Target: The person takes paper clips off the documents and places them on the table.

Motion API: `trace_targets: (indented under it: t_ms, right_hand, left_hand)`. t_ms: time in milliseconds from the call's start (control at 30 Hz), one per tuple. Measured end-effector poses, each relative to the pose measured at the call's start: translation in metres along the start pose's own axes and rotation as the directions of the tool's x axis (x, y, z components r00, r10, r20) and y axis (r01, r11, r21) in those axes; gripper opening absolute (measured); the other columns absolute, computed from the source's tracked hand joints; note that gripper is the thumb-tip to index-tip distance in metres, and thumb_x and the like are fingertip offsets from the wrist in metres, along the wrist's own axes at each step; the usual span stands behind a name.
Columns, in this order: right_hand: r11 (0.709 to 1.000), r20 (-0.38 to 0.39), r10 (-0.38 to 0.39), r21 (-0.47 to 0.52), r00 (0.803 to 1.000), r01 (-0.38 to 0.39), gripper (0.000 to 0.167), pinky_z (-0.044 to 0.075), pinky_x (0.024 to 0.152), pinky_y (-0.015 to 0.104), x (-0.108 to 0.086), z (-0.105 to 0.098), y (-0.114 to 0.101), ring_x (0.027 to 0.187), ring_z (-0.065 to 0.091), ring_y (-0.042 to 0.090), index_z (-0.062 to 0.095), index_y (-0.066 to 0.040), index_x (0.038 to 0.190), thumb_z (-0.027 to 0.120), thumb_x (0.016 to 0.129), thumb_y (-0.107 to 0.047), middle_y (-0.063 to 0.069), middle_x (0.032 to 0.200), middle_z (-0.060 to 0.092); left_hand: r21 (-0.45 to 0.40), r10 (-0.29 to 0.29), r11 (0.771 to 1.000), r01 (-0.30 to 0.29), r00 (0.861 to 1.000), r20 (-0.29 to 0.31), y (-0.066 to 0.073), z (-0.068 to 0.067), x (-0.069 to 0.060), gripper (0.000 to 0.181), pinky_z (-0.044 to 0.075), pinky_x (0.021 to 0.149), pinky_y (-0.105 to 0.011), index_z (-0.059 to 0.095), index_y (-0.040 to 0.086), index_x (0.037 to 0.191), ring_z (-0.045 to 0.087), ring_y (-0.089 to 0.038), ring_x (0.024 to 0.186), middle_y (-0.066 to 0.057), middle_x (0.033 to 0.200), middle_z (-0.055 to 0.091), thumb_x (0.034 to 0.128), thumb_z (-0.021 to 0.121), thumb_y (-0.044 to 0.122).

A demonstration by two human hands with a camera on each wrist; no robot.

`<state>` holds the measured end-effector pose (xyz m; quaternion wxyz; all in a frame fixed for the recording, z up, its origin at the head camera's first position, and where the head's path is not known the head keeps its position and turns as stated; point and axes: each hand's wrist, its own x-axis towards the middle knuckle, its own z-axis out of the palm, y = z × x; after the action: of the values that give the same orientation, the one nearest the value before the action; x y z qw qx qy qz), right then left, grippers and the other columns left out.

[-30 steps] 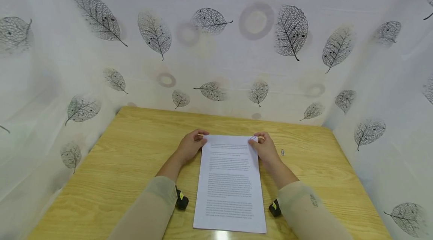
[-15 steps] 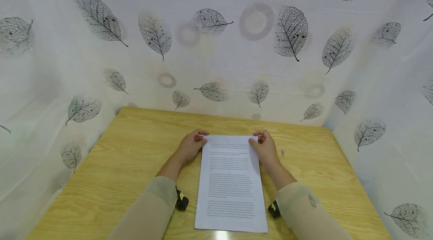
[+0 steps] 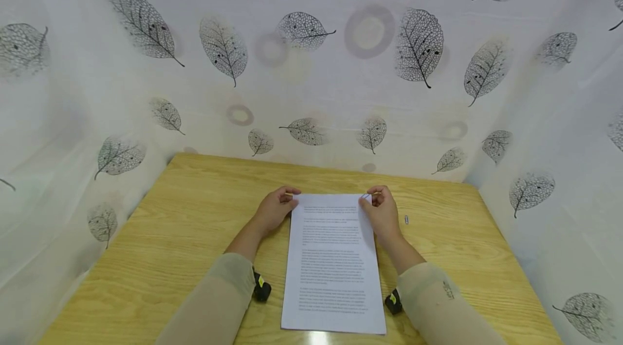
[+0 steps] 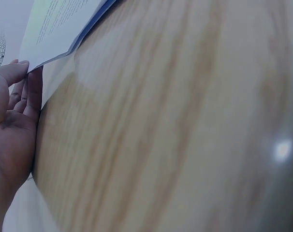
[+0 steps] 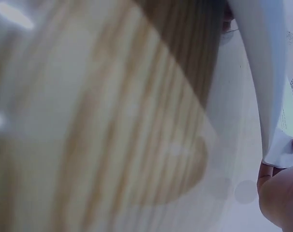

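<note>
1. Head view: I read both hands as well apart, with the paper stack (image 3: 333, 264) between them, extending back toward the sleeves. The left hand (image 3: 276, 211) pinches its far left corner; the right hand (image 3: 384, 218) pinches the far right.
2. Head view, progress: what looks like a wire clip (image 3: 365, 197) sits at the right fingertips. I judge gathering the pages done and seating this clip unconfirmed. A small clip (image 3: 406, 219) lies unused on the worktop (image 3: 194, 258), just right of the right hand.
3. Left wrist view: thumb above, fingers beneath; I judge the corner raised.
4. Right wrist view: corner gripped; I cannot make out the wire clip.
</note>
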<state>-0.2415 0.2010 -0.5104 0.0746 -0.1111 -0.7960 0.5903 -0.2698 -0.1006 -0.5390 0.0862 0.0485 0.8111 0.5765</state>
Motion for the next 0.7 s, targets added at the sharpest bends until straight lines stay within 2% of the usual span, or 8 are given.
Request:
trace_targets:
  t_ms: [200, 467, 700]
  right_hand:
    - [0.997, -0.002, -0.012, -0.073, 1.0, 0.012, 0.027, 0.05, 0.069, 0.021, -0.003, -0.0015, -0.0021, 0.09, 0.057, 0.018, 0.062, -0.008, 0.122, 0.076, 0.099, -0.009, 0.005, 0.097, 0.064]
    - [0.987, 0.002, -0.044, -0.157, 0.999, 0.043, 0.024, 0.047, 0.062, 0.019, -0.0026, -0.0036, 0.0005, 0.08, 0.057, 0.014, 0.07, -0.005, 0.12, 0.078, 0.098, -0.01, 0.006, 0.091, 0.066]
    - [0.989, 0.01, -0.03, -0.147, 0.999, 0.032, 0.028, 0.047, 0.061, 0.021, -0.0022, -0.0037, 0.0011, 0.078, 0.057, 0.014, 0.058, -0.009, 0.119, 0.076, 0.098, -0.01, 0.006, 0.089, 0.065]
  left_hand:
    - [0.015, -0.004, 1.0, 0.004, 1.0, -0.003, 0.0016, -0.0004, -0.0001, 0.026, 0.057, 0.092, -0.032, 0.072, 0.021, 0.133, 0.069, -0.02, 0.106, -0.008, 0.122, 0.075, 0.1073, 0.069, 0.018]
    - [0.029, 0.002, 1.0, -0.002, 1.0, -0.004, 0.0033, -0.0004, -0.0018, 0.026, 0.057, 0.092, -0.032, 0.072, 0.021, 0.133, 0.069, -0.021, 0.108, -0.008, 0.121, 0.075, 0.1071, 0.069, 0.018]
    - [0.03, 0.014, 0.999, -0.014, 1.0, -0.004, 0.0031, 0.0, -0.0025, 0.026, 0.058, 0.093, -0.033, 0.072, 0.02, 0.133, 0.069, -0.021, 0.11, -0.009, 0.123, 0.075, 0.107, 0.069, 0.018]
